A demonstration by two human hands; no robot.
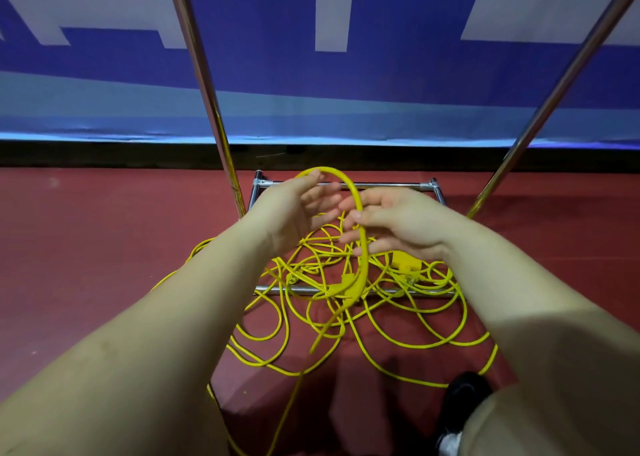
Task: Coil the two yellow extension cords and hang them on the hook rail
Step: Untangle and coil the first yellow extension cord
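Pinching one yellow cord (pixel 360 247) loop — left hand (pixel 294 209), right hand (pixel 398 223).

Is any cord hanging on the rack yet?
No: the yellow cords lie tangled on the red floor, one loop held in both hands.

Yellow extension cords (pixel 346 303), uncoiled, tangled.
Loose overlapping loops sprawl on the red floor across my rack's chrome base. One strand arches up between my left hand (pixel 294 213) and right hand (pixel 391 223), pinched in each.
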